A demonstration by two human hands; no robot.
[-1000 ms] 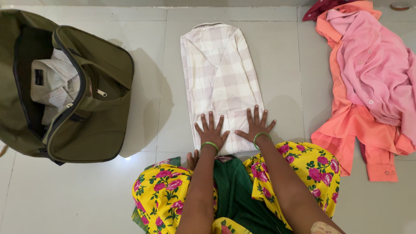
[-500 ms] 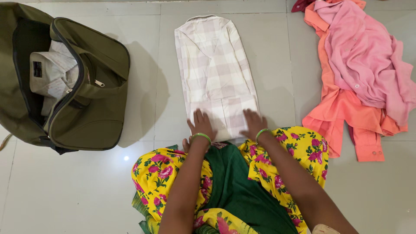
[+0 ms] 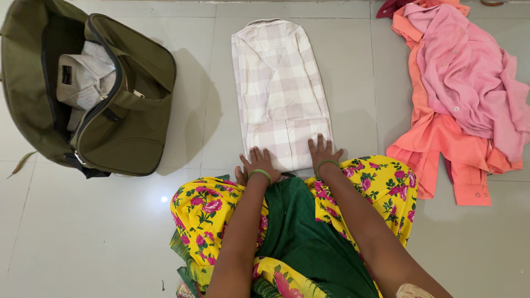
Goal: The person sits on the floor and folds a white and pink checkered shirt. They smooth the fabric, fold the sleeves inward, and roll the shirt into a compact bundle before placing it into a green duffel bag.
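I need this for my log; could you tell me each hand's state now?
Left hand: open, flat on the checked shirt.
Right hand: open, flat on its hem.

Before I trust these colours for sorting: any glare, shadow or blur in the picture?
Head view: a small glare spot on the floor tile; the bag throws a soft shadow to its right; the checked shirt and both hands, left and right, look sharp.

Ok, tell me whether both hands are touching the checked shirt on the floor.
Touching. The head view shows the left hand and the right hand lying flat, fingers spread, on the near end of the checked shirt.
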